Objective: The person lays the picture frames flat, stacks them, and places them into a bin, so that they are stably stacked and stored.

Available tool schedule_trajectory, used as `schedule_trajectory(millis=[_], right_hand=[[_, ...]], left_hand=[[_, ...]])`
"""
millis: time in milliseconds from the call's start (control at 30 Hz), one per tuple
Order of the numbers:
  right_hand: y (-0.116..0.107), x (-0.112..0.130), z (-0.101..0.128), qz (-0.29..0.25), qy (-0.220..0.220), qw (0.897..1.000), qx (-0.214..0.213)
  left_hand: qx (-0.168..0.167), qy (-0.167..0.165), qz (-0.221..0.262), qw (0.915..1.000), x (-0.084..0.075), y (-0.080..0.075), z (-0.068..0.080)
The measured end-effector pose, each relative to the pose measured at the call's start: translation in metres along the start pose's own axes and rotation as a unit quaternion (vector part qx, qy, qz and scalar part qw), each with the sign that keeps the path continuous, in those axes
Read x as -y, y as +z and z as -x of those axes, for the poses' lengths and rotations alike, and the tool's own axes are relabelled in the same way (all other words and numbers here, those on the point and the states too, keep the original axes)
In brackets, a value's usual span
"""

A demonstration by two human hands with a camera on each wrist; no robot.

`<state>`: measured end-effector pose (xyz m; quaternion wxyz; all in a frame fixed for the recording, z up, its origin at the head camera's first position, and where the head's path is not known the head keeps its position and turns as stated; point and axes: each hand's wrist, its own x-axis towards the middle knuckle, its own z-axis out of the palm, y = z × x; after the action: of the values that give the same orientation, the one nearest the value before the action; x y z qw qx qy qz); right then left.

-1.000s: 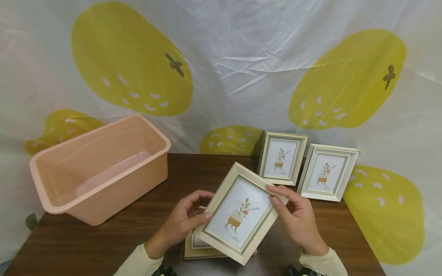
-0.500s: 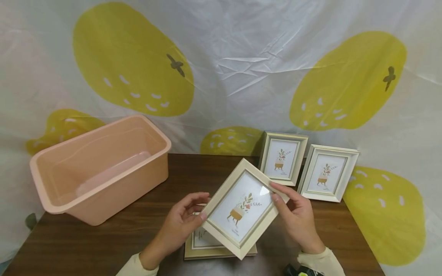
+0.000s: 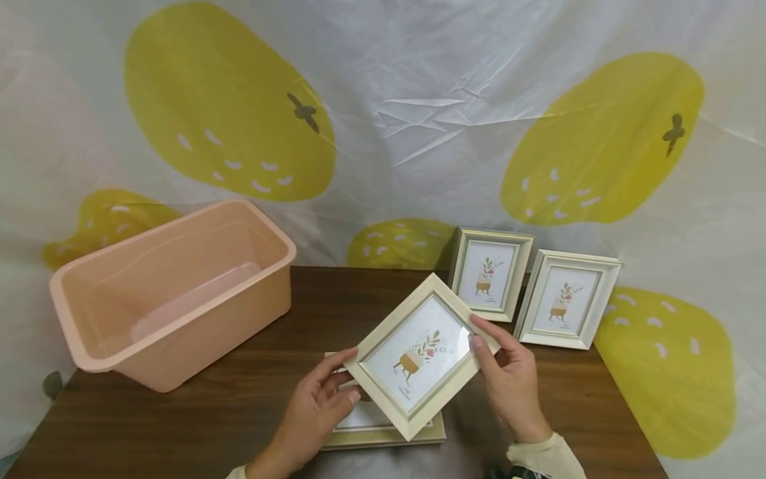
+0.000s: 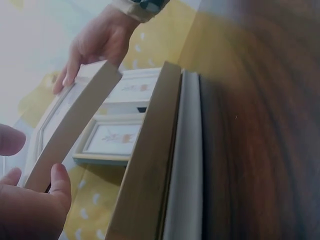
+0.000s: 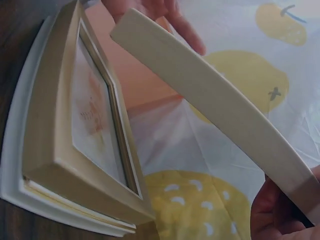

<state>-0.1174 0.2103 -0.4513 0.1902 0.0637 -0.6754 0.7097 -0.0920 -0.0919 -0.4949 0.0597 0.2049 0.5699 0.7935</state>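
Observation:
My right hand [image 3: 514, 379] pinches the upper right edge of a cream picture frame [image 3: 419, 352], thumb in front. The frame is tilted cornerwise and shows a potted-plant print under its clear front. My left hand [image 3: 314, 406] is at its left corner, fingertips close to the edge, thumb off the front and fingers spread. Below, a beige picture frame [image 5: 50, 125] lies face up on a white picture frame [image 5: 17, 130] on the table; the held frame partly hides them in the head view.
Two more picture frames, one champagne-coloured [image 3: 457, 273] and one white [image 3: 607, 306], stand upright at the back right. A pink plastic tub [image 3: 221, 332] stands at the left of the dark wood table [image 3: 197, 426]. A lemon-print cloth [image 3: 407, 86] hangs behind.
The held frame has turned a little clockwise and risen slightly. My left hand has loosened from its left edge, thumb coming off the front; my right hand keeps its grip.

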Motion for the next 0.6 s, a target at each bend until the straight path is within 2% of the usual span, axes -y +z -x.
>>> schedule_trajectory(millis=[167, 333, 467, 600], right_hand=[[0.004, -0.003, 0.003, -0.01, 0.026, 0.999, -0.017], [0.008, -0.005, 0.006, -0.014, 0.038, 0.999, -0.028], [0.008, -0.007, 0.008, -0.015, 0.028, 0.999, -0.018], [0.006, -0.007, 0.009, -0.009, 0.013, 1.0, -0.006]], left_hand=[[-0.025, -0.013, 0.01, 0.9996, 0.003, 0.01, 0.001], [-0.086, -0.03, -0.018, 0.9957, 0.004, 0.019, -0.001], [-0.126, -0.037, -0.032, 0.9909, 0.002, 0.022, -0.002], [-0.134, -0.036, -0.027, 0.9899, 0.001, 0.021, -0.004]])
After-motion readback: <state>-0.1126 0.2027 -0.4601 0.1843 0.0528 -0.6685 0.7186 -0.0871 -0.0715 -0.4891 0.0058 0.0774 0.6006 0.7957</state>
